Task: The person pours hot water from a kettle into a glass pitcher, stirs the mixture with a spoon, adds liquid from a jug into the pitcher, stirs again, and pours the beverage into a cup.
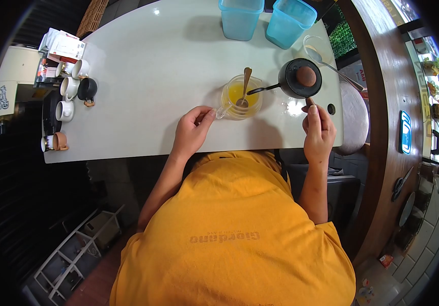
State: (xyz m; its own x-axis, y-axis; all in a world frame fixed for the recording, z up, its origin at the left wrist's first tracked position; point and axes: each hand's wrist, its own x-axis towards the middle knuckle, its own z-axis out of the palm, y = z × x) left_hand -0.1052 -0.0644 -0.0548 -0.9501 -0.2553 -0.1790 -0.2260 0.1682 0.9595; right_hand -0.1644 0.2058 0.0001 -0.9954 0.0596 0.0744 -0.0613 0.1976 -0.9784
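Note:
A clear glass cup (254, 109) with yellow liquid in it stands near the table's front edge. A spoon (247, 76) leans upright inside it. My left hand (194, 127) pinches the cup's handle at its left side. To the right, my right hand (318, 133) grips the short brown handle of a black gooseneck kettle (288, 87). A round brown knob (306, 76) tops the kettle's lid. The kettle's thin spout points left, its tip at the cup's rim. Whether anything flows from the spout I cannot make out.
Two blue plastic containers (241, 23) stand at the back of the white table (143, 76). Behind the kettle is a clear cup (313, 48) with a long-handled spoon (339, 73). Several small cups (65, 110) and papers (66, 46) line the left edge. A grey stool (354, 117) is at the right.

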